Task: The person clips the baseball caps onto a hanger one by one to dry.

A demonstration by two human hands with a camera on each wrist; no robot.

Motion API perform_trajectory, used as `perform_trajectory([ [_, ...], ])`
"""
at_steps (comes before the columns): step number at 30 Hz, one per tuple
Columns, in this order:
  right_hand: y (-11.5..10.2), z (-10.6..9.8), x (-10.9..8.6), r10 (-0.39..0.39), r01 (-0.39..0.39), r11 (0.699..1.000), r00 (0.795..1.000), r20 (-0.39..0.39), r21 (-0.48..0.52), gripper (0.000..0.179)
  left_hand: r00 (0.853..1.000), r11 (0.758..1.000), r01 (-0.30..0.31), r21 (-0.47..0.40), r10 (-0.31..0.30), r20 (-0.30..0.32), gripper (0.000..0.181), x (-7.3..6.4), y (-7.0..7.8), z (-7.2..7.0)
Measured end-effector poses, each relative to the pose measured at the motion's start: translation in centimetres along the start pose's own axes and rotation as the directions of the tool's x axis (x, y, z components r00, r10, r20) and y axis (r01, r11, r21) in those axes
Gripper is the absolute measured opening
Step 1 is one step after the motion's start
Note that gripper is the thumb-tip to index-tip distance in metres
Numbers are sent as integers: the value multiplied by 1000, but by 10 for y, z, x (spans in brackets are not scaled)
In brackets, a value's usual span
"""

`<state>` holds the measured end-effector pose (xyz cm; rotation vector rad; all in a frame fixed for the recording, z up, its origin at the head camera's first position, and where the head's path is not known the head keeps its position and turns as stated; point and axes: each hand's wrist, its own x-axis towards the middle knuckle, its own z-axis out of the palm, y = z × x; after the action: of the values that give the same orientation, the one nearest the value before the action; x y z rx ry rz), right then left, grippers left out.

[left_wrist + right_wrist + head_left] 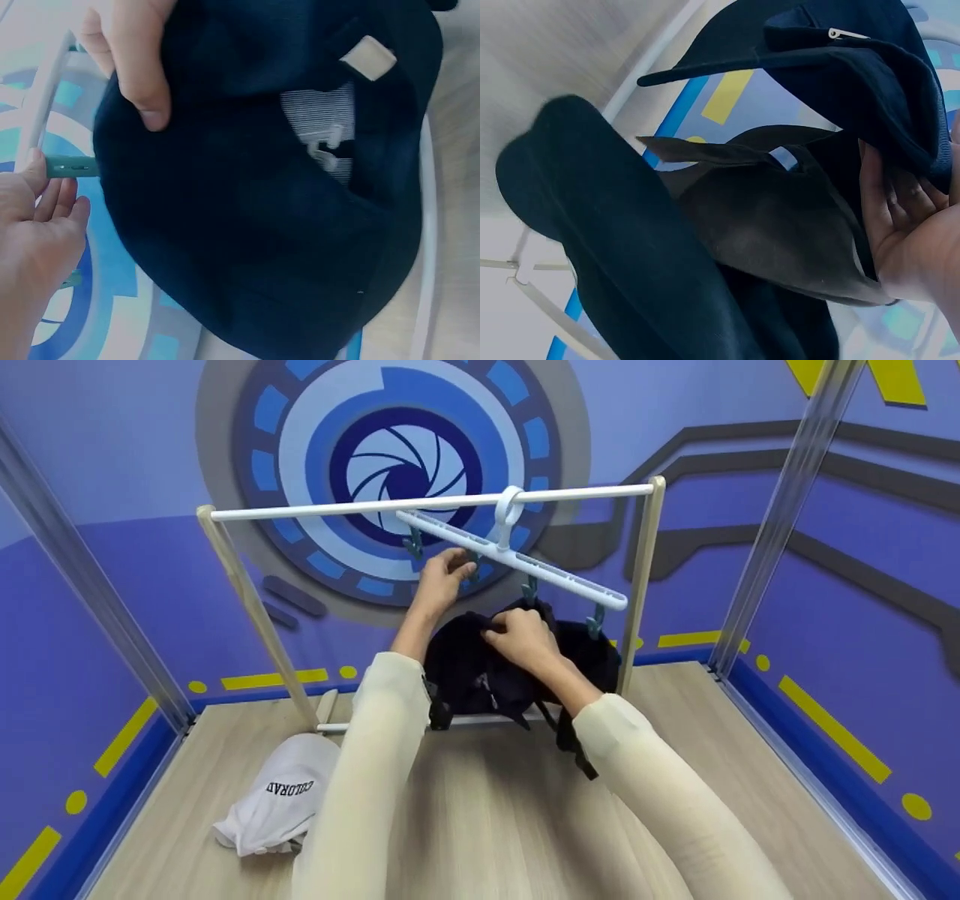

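My left hand [442, 581] pinches a green clip [71, 166] under the white hanger [562, 577]. The clip's tip meets the edge of a dark navy cap [225, 210]; whether it bites on the cloth cannot be told. My right hand [525, 639] grips that cap by its edge, thumb on the near side, just below the hanger. In the right wrist view a greyish-brown cap [772, 225] and another dark cap [630, 225] hang close beside the right hand. Two more green clips [595, 622] stand above them on the hanger's right half.
The hanger hooks over the white rail [315, 510] of a wooden rack [251, 607]. A pale cap with dark lettering [281, 791] lies on the wooden tabletop [480, 817], left of the forearms. Another green clip [414, 544] hangs at the hanger's left end. Patterned walls stand behind.
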<state>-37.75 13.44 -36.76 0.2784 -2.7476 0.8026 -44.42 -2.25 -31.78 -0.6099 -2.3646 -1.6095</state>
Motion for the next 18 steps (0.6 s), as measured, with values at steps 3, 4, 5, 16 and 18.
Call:
perform_trajectory([
  [3,5,-3,-1,-10,10,1000,1000,-3,9,22,1000,1000,-2,-2,2,11,40,-4,-3,1],
  [4,7,-4,-2,-10,10,1000,1000,-7,12,22,1000,1000,-7,3,7,7,39,-5,-3,2],
  [5,10,-5,-3,-12,12,1000,1000,-15,16,22,1000,1000,-11,4,11,7,37,-7,-2,2],
  [16,32,-11,-12,-50,53,997,997,-57,48,22,993,979,3,-206,-26,-112,30,-29,-1,14],
  [18,35,-10,-13,-49,52,997,997,-62,56,22,987,973,3,-232,-39,-153,27,-33,-2,16],
])
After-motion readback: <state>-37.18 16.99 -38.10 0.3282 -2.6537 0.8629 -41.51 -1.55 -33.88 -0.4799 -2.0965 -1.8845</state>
